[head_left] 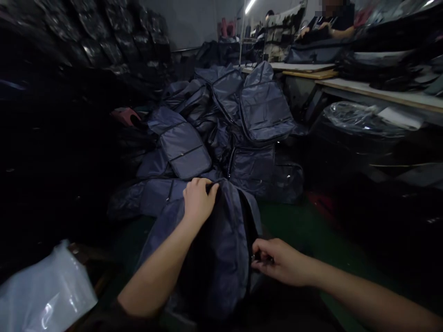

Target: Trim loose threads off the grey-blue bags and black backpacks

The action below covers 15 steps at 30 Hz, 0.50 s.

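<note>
A dark blue-grey backpack (221, 244) stands in front of me, its side partly unzipped along a dark gap. My left hand (200, 196) grips its top edge, with the fingers curled over the far side and the thumb to the right. At the right side of the opening, my right hand (273, 260) is closed in a pinch. A small shiny zipper pull (254, 257) shows at its fingertips. The inside of the backpack is too dark to make out.
A heap of similar backpacks (187, 150) lies ahead on the green floor (284, 226). Black-wrapped bundles (121, 44) are stacked at the back left. White plastic (51, 290) lies at lower left. Worktables (387, 94) line the right; a person (332, 27) is at work there.
</note>
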Tool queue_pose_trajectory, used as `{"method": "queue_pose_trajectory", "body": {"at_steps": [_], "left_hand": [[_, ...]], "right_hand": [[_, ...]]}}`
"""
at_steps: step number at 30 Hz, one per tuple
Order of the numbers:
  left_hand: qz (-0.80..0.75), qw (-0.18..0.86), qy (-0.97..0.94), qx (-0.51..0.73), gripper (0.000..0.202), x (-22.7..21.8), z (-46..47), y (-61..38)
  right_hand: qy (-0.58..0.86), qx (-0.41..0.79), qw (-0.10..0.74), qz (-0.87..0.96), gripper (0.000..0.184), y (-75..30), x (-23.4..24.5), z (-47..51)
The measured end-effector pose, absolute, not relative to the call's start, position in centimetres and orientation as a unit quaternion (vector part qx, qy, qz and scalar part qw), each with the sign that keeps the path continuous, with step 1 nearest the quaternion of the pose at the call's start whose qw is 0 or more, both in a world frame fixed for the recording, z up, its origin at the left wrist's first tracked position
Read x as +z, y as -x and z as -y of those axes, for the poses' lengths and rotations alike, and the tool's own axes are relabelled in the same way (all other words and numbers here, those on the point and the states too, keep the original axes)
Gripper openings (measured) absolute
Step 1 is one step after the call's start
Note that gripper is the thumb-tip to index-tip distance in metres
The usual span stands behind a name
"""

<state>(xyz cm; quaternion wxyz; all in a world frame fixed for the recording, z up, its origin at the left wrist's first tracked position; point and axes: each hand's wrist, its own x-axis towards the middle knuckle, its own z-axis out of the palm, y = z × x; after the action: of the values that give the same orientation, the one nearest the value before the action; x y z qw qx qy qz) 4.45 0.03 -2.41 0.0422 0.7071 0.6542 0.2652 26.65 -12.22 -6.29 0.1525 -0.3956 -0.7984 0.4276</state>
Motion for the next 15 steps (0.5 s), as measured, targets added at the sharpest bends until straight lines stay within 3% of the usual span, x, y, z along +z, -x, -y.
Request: {"method": "queue_pose_trajectory", "body": {"at_steps": [2,6,8,15], "left_hand": [[-0.642,0.055,-0.723,0.249,0.033,-3.2,1.7,-6.0],[-0.544,0.364,-0.755,0.039,0.046,-4.5,6.0,-7.7],[-0.499,0.464,-0.732,-0.016,0.048,-5.3,7.4,-8.1],[-0.540,0.493,-0.657,0.184,0.039,-5.4,7.0,-8.7]], "right_hand": [[0.403,0.430,0.156,0.792,0.016,-27.1,-6.8,12.2],[0.391,0.400,0.148,0.816,0.015,-27.5,-6.8,12.6],[0.377,0.390,0.137,0.829,0.014,-27.2,-6.6,13.1],[0.287,0.380,0.111,0.872,0.015,-24.2,-7.6,14.7]]}}
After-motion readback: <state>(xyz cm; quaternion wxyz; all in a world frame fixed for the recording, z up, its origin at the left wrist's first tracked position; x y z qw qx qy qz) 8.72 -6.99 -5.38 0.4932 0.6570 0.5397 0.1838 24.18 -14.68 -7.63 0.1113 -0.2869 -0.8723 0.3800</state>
